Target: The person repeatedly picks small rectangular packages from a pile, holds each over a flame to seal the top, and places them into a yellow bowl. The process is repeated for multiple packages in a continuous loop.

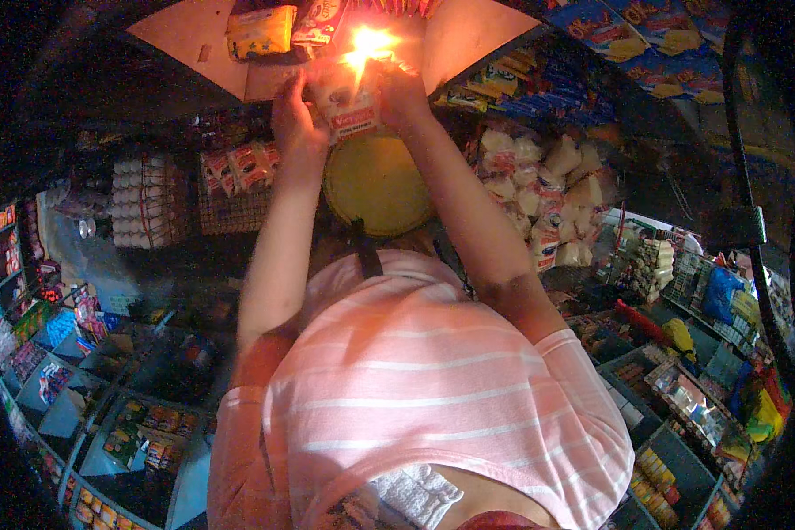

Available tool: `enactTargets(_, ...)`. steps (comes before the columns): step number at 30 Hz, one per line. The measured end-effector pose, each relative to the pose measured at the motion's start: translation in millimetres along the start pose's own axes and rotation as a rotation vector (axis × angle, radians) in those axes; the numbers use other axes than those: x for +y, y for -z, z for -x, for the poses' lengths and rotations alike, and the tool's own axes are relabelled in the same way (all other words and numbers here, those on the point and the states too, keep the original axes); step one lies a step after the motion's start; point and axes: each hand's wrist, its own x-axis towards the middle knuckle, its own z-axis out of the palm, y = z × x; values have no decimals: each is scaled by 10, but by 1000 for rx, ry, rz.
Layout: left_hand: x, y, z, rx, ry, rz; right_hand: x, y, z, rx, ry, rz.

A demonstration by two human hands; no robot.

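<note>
A white plastic packet (354, 109) with a red printed label is held between my two hands, its upper edge at a bright open flame (369, 50). My left hand (297, 109) grips the packet's left side. Along its right side is my right hand (401, 93), with the fingers partly lost in the glare. What the flame burns on cannot be made out. Directly below the packet, a round yellowish lid or seat (377, 189) shows between my forearms. Past the flame lie a yellow pack (260, 32) and a white-and-dark-red printed pack (317, 23) on a pale surface (192, 40).
Stacked egg trays (142, 202) and a wire basket (232, 209) with red-and-white packets (242, 165) stand to the left. Many filled plastic bags (536, 192) are piled at the right. Divided shelves (132, 464) of small goods flank me, and blue printed sachets (636, 40) hang upper right.
</note>
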Motion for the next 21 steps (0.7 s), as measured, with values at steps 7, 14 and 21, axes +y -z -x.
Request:
enactTargets(7, -356, 195, -512, -115, -64, -127, -401, 43, -81, 157, -512, -707)
enactTargets(14, -376, -131, -402, -301, 166, 290, -102, 308, 3, 281, -396, -569)
enactTargets(21, -786, 69, -814, -182, 332, 23, -625, 129, 287, 505, -521, -884)
